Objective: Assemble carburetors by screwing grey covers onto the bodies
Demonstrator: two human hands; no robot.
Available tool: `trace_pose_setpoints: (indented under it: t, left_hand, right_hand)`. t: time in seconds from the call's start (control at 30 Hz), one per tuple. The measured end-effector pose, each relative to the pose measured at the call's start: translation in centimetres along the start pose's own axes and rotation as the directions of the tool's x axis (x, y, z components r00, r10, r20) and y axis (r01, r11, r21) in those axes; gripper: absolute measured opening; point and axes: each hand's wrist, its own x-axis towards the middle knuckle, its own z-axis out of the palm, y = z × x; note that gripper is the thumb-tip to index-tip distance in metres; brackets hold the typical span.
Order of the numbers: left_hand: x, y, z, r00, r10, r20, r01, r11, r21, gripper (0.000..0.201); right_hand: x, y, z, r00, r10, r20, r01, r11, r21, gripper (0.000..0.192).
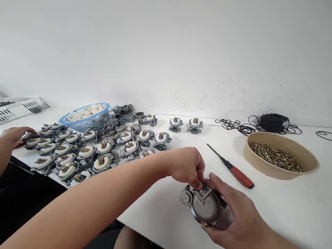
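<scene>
A grey metal carburetor (205, 209) sits over the white table near its front edge, its rounded bowl facing up. My right hand (242, 216) is wrapped round its right side, fingers at the far edge and thumb at the near one. Beside that thumb shows a small brass-coloured screw (206, 224). My left hand (188, 168) reaches across from the left, its thumb and forefinger pinched together at the far edge of the bowl. Whatever is between those fingertips is hidden. A screwdriver (239, 175) with a red handle lies beyond my right hand.
A beige bowl (252, 162) of brass screws stands at the right, black rubber rings (272, 123) behind it. Several carburetor bodies with white floats (101, 163) cover the left, near a blue basket (88, 123). Another person's hand (16, 135) works at the far left.
</scene>
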Motion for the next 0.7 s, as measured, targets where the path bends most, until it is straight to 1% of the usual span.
trace_pose_setpoints:
  t: [0.1,0.23,0.3,0.47,0.6,0.7]
  left_hand:
    - [0.6,-0.2,-0.3,0.998,-0.018,0.055,0.02,0.999,-0.044,0.013]
    - [1.6,-0.3,-0.7,0.985,0.001,0.175,0.028,0.985,-0.168,0.016]
    - [2.0,-0.2,-0.7,0.98,0.003,0.197,0.04,0.975,-0.217,0.018]
    - [2.1,-0.6,-0.2,0.987,-0.013,0.158,0.063,0.948,-0.313,0.019]
    - [1.5,-1.3,0.3,0.993,0.042,0.114,0.002,0.932,-0.361,0.008]
    - [1.1,-1.4,0.4,0.995,0.065,0.076,-0.038,0.947,-0.32,0.01]
  right_hand:
    - [0.0,0.0,0.1,1.0,-0.009,-0.005,0.009,1.0,0.008,0.082]
    - [0.0,0.2,0.3,1.0,-0.016,-0.014,0.017,0.999,0.034,0.084]
    - [-0.1,0.3,0.3,1.0,-0.007,-0.005,0.008,0.999,0.038,0.087]
    - [-0.2,0.3,0.1,0.999,0.027,0.021,-0.029,0.997,0.071,0.095]
    - [0.0,0.2,0.1,0.999,0.039,0.028,-0.041,0.995,0.092,0.097]
    - [0.1,0.2,0.1,0.999,0.04,0.022,-0.042,0.995,0.092,0.096]
